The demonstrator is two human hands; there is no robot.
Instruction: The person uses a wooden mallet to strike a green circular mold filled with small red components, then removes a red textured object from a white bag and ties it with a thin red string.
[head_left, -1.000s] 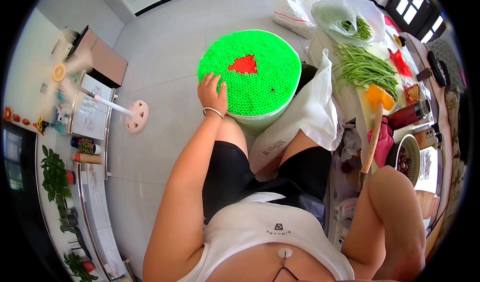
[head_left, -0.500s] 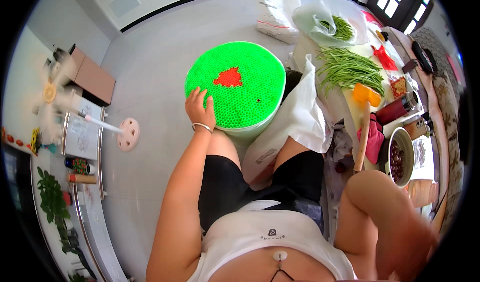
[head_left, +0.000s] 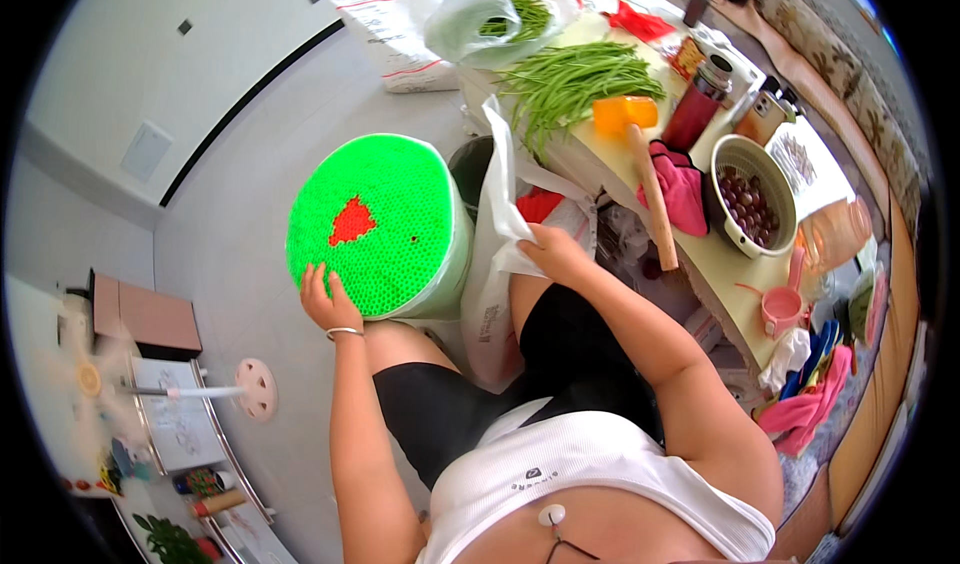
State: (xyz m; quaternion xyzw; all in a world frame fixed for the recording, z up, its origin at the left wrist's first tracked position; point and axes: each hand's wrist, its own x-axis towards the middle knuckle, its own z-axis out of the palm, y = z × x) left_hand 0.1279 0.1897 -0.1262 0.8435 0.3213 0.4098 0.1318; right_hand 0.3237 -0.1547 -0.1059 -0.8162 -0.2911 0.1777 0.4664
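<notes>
In front of me stands a round, tightly packed bundle of bright green tubes (head_left: 405, 199), wrapped in white round its side. A red patch (head_left: 352, 223) lies near the middle of its top, and a small dark hole shows to the right. My left hand (head_left: 328, 302) rests on the near left rim of the bundle with its fingers apart. To the right is a white sack (head_left: 488, 299) with something red inside. My right hand (head_left: 556, 255) grips the sack's upper edge between thumb and fingers, holding its mouth apart.
A table (head_left: 720, 294) at my right bears an orange-headed mallet (head_left: 625, 116), green beans (head_left: 570, 84), a dark red flask (head_left: 697, 104) and a colander (head_left: 735, 229) of dark round fruit. A dark bin (head_left: 470, 169) stands behind the sack. At left are a fan (head_left: 95, 379) and a brown box (head_left: 145, 314).
My right hand has come forward from low at the right and taken hold of the sack's edge. The view has turned toward the right; my left hand stays on the bundle's rim.
</notes>
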